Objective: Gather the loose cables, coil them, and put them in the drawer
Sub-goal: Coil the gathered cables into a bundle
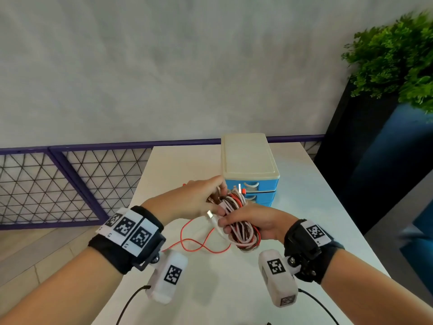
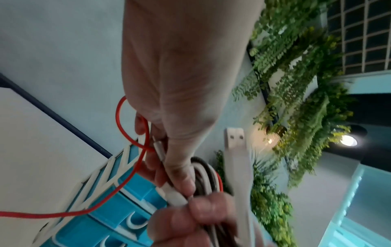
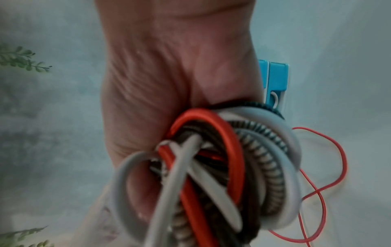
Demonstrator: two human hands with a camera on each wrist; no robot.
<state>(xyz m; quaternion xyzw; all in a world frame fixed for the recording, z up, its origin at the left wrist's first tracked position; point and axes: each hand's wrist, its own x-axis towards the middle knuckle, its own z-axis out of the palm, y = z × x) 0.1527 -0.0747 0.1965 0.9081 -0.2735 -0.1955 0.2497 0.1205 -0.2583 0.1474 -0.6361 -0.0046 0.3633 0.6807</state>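
A coiled bundle of cables [image 1: 239, 221], white, red and braided brown, is held above the white table [image 1: 304, 231]. My right hand [image 1: 248, 222] grips the bundle around its middle; the coil [image 3: 232, 167] fills the right wrist view. My left hand [image 1: 206, 200] pinches cable ends at the bundle's top, among them a white plug [image 2: 173, 192]. A thin red cable [image 1: 199, 245] hangs loose from the bundle and loops on the table; the same red cable [image 2: 127, 175] passes through my left fingers. The blue drawer unit [image 1: 255, 186] with a cream lid stands just behind the hands, drawers closed.
A purple-framed mesh railing [image 1: 70, 184] runs along the left and back of the table. A dark planter with a green plant [image 1: 398, 57] stands at the right. Black wires [image 1: 131, 303] from the wrist cameras trail near the front edge.
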